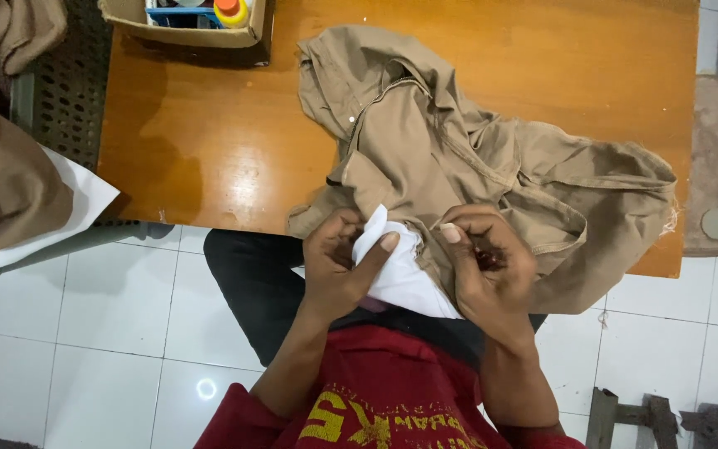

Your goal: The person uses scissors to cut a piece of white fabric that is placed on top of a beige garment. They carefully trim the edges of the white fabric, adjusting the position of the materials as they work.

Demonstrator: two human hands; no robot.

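a khaki garment [459,158] lies bunched on the wooden table [209,141], its edge hanging toward the person's lap. the left hand [338,262] pinches white cloth [396,274] with the thumb; the right hand [488,266] grips the garment's hem just beside it. a cardboard box [189,29] sits at the table's far corner.

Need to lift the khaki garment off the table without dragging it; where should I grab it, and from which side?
Probably the near edge of the khaki garment, where the left hand and right hand pinch it around the white fabric piece. That edge overhangs the wooden table, so fingers can close from the person's side, above and below. The rest lies bunched flat.
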